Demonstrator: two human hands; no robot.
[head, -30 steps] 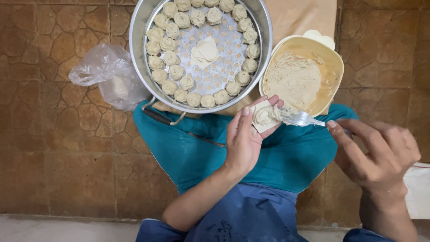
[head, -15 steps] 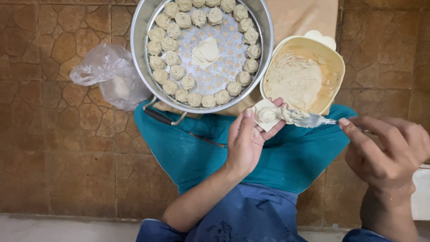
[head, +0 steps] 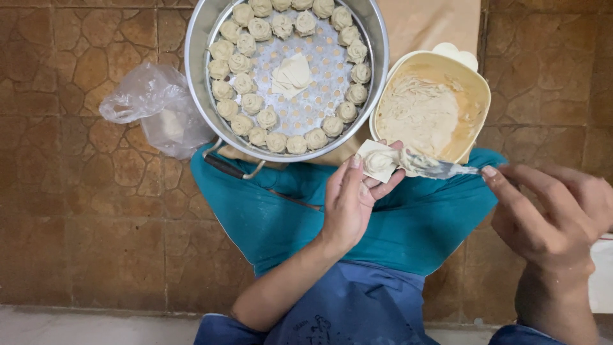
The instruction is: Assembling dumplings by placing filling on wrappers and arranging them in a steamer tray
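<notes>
2 bare hands work above teal-clad knees; the left hand [head: 350, 201] cradles a square dumpling wrapper [head: 378, 160] on its fingertips, a dab of filling at its centre; the right hand [head: 548, 214] pinches a spoon [head: 434, 167] whose tip touches that filling; beyond sit a cream bowl of filling [head: 476, 83] and a metal steamer pot [head: 204, 38] ringed with folded dumplings [head: 267, 117]; a clear plastic bag [head: 153, 105] lies left.

Left hand [head: 350, 199] cupped, right hand [head: 549, 211] pinching
</notes>
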